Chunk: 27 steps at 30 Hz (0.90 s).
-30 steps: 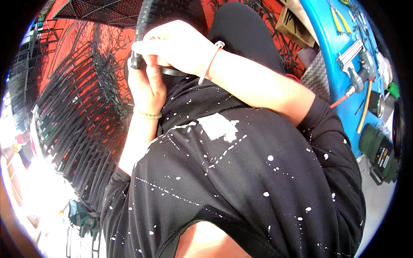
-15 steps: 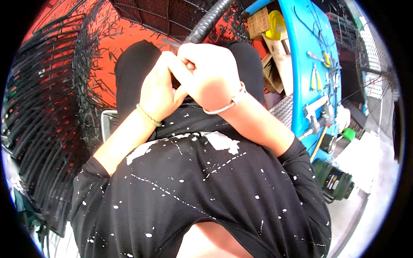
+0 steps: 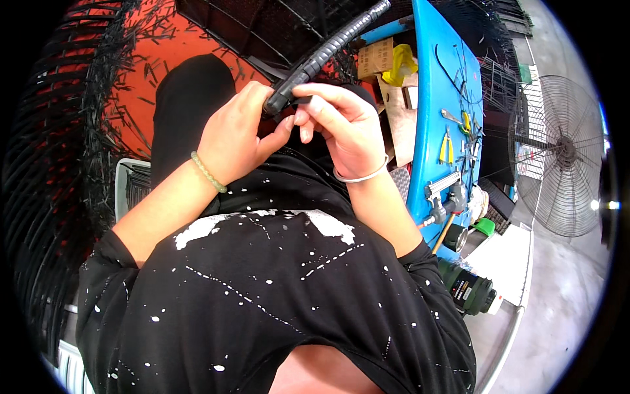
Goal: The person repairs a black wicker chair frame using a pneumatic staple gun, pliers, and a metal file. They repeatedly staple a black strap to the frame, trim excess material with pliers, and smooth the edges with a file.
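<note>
A black tube [image 3: 321, 54], wrapped round and round with glossy black strip, slants down from the upper edge to its end above my lap. My left hand [image 3: 236, 128], wearing a beaded bracelet, grips that end, its fingers mostly hidden behind the tube and its thumb pointing right. Just to the right, my right hand [image 3: 344, 128] pinches a short black strip [image 3: 302, 100] between thumb and index finger beside the tube's end. Its other fingers are curled, and a pale bangle circles the wrist.
Black strip scraps litter the red floor [image 3: 141, 62]. Rows of long black strips [image 3: 49, 151] stand at the left. A dark ribbed panel [image 3: 236, 23] lies ahead. On the right are a blue table [image 3: 426, 98] bearing yellow-handled pliers [image 3: 447, 148], a yellow bag [image 3: 399, 65] and a fan [image 3: 564, 151].
My right hand has turned and drawn away from my left, uncovering the tube's end and a black strip in its pinch. The view has shifted, bringing the fan in at right.
</note>
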Available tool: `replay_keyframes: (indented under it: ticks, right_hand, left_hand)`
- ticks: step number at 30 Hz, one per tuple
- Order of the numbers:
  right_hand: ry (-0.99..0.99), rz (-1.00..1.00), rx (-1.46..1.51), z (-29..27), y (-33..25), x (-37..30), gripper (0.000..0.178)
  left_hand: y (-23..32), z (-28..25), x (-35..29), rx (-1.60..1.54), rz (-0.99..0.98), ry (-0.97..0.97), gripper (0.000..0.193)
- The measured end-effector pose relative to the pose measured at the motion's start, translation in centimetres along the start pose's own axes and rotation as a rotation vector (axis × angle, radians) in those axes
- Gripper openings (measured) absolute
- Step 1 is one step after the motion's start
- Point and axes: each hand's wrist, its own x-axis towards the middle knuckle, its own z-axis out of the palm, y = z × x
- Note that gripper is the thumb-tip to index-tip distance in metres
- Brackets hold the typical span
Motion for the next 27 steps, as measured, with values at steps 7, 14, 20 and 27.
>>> replay_keyframes:
  ticks: [7,14,20,27]
  right_hand:
    - [0.024,0.111,0.027,0.0,-0.3,-0.5,0.013]
    - [0.057,0.296,0.105,0.5,-1.0,-0.3,0.012]
    - [0.118,0.295,-0.019,1.6,-1.2,-0.2,0.012]
    - [0.161,0.262,0.010,1.5,-0.4,-0.1,0.012]
  left_hand:
    - [0.0,-0.1,0.0,-0.009,0.003,-0.011,0.032]
    - [-0.2,0.1,-0.2,-0.012,-0.006,0.006,0.034]
    - [-0.5,-0.1,-0.2,-0.048,0.007,-0.024,0.038]
    - [-0.2,-0.2,-0.2,-0.091,-0.025,-0.019,0.037]
